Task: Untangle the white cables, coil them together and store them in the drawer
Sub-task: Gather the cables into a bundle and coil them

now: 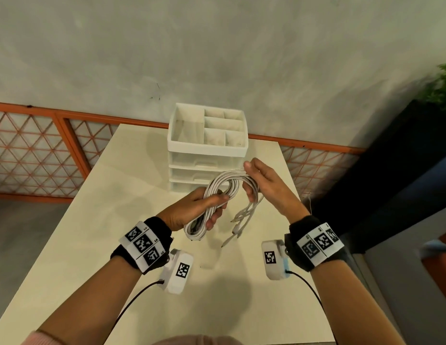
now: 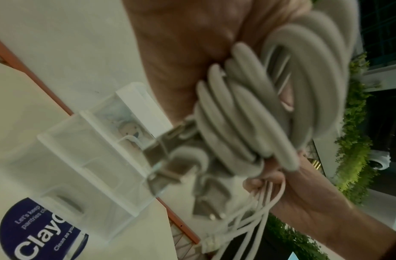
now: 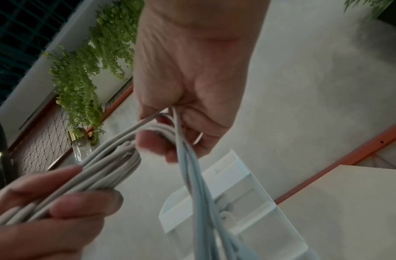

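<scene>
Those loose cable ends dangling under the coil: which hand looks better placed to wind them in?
Probably the right hand: it pinches the strands leading to the loose ends, while the left hand grips the coil.

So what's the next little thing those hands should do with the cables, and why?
Probably the right hand should wrap the loose ends around the bundle. The left hand already grips the coiled white cables, but several plug ends dangle free below, and the drawers of the white organizer look shut, so tidying the tails likely comes before storing.
</scene>
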### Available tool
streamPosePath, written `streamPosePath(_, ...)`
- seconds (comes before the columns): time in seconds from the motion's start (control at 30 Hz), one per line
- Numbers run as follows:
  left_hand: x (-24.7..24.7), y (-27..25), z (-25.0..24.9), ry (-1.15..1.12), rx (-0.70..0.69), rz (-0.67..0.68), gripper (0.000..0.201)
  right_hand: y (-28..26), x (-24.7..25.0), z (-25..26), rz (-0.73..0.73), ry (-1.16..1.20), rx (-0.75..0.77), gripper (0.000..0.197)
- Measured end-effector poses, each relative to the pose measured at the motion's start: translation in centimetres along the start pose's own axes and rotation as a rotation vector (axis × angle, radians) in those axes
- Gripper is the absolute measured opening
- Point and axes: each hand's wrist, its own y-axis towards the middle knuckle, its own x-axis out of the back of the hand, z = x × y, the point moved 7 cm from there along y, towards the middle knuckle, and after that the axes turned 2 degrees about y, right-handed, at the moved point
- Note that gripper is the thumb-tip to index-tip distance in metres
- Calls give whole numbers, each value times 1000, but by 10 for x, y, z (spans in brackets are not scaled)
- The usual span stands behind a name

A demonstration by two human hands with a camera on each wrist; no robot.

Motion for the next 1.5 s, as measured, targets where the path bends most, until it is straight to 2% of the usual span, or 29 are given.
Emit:
streamPosePath(0.1, 11, 0, -6, -58, -14, -30, 27, 1, 6, 4, 22, -80, 20, 52)
streamPosePath(0.2, 24, -1, -11, -38, -23, -52, 27, 5, 12, 4, 13, -63, 50, 41)
streamPosePath(0.3, 33, -2, -16, -11, -30, -77, 27, 11, 20, 1, -60, -52, 90, 38)
streamPosePath(0.33, 35, -2, -17, -13, -29, -94, 27, 13, 22, -1, -71, -73, 104, 29)
streamPosePath(0.37, 38, -2, -18, -12, -25, -111, 27, 14, 22, -1, -55, -102, 115, 20)
streamPosePath(0.5, 44, -3, -15, 33, 19, -121, 28, 16, 11, -5, 36, -156, 136, 18)
streamPosePath(0.6, 46, -5, -7, 150, 68, -114, 30, 21, 15, -5, -64, -267, 159, 9)
streamPosePath(0.73, 53, -7, 4, 176, 117, -174, 31, 19, 26, 1, -133, -466, 231, 20)
streamPosePath(0.8, 54, -6, 3, 159, 106, -188, 31, 20, 23, -7, -51, -576, 148, 31)
streamPosePath(0.93, 48, -5, 1, 150, 82, -177, 31, 16, 1, -44, 230, -665, -162, 53)
streamPosePath(1.0, 45, -4, 3, 174, 88, -175, 31, 11, -5, -54, 273, -640, -227, 52)
streamPosePath(1.1, 48, -6, 9, 157, 106, -201, 31, 11, -5, -58, 201, -584, -224, 54)
streamPosePath(1.17, 52, -7, 10, 150, 110, -227, 31, 13, -2, -57, 143, -555, -169, 48)
streamPosePath(1.37, 59, -12, 2, 48, 86, -306, 27, 2, -7, -68, 264, -544, -180, 12)
streamPosePath(1.47, 57, -13, 2, 43, 93, -304, 27, -2, -10, -80, 249, -579, -250, 5)
streamPosePath(1.5, 56, -14, 3, 44, 100, -293, 27, -3, -11, -83, 256, -600, -265, 12)
